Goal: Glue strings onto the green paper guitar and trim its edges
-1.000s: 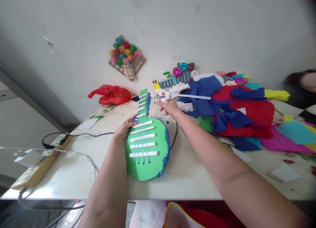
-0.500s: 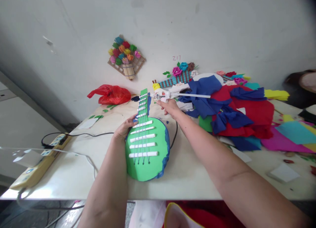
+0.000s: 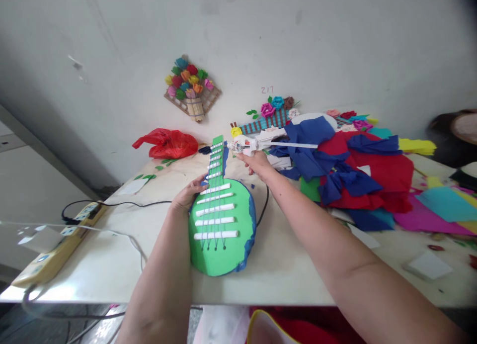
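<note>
My left hand [image 3: 192,194] around green paper lute [image 3: 219,249], right hand [image 3: 257,164] grasping white glue gun [image 3: 248,146] near its far end.

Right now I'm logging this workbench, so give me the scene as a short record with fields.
left hand: gripping the green lute-shaped craft by its left side
right hand: holding the white glue gun, nozzle near the craft's neck
craft details: white rolls crosswise, strings lengthwise, blue right edge
left side: red plastic bag, yellow power strip
right side: heaped coloured paper
wall: flower decoration
</note>
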`<action>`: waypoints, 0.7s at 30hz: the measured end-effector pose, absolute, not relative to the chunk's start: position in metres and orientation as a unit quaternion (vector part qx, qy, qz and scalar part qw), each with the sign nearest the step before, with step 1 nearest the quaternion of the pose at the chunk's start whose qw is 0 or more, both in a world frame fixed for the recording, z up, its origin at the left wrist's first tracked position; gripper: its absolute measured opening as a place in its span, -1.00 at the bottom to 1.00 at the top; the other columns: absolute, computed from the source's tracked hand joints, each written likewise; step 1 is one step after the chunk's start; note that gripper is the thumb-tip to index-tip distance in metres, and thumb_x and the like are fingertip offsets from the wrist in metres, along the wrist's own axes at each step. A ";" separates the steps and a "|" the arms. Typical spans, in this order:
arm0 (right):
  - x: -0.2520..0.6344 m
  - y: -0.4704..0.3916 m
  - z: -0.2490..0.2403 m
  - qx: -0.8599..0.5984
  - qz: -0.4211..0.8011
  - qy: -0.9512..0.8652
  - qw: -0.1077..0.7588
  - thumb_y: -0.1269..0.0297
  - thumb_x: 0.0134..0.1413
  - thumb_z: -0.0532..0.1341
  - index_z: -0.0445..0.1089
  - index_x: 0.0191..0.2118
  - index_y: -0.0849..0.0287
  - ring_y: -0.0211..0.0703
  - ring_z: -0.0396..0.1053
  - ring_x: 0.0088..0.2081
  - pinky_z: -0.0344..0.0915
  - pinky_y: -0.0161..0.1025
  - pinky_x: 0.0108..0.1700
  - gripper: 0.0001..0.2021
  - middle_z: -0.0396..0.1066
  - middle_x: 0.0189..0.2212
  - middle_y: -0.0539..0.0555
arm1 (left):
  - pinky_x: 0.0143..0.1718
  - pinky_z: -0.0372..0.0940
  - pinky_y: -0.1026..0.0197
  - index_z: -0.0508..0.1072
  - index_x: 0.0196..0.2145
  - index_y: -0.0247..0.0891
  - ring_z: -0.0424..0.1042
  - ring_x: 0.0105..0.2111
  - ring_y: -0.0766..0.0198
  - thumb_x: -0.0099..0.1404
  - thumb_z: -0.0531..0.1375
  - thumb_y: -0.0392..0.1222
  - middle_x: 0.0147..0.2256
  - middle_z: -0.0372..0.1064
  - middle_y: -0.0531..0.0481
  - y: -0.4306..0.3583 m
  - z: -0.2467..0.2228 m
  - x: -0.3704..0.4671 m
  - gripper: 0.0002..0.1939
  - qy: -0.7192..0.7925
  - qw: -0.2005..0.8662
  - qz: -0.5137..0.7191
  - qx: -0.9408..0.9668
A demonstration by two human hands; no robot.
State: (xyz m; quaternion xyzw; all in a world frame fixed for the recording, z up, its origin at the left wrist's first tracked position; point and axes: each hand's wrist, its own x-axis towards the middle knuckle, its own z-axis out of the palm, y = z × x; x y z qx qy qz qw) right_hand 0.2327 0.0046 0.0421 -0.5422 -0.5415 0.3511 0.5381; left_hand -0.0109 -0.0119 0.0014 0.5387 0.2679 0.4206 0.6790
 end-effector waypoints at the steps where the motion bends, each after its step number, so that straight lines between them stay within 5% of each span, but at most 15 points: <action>1: 0.233 0.005 0.042 -0.545 0.349 -0.540 0.537 0.11 -0.11 0.28 0.36 -0.36 0.27 -0.42 0.07 -0.76 0.12 -0.41 -0.74 -0.70 0.21 -0.70 -0.11 | -0.15 0.34 0.14 0.25 0.10 -0.32 0.47 -0.20 0.06 -0.03 0.30 -0.31 -0.10 0.43 -0.18 -0.012 0.002 -0.010 -0.30 0.269 0.680 0.419 0.538; 21: 0.236 0.012 0.039 -0.577 0.309 -0.531 0.539 0.02 -0.10 0.25 0.39 -0.36 0.27 -0.37 0.12 -0.75 0.18 -0.39 -0.71 -0.65 0.14 -0.76 -0.13 | -0.24 0.36 0.18 0.21 0.13 -0.32 0.49 -0.28 0.10 -0.02 0.28 -0.33 -0.15 0.46 -0.16 -0.013 0.003 -0.006 -0.27 0.267 0.691 0.401 0.538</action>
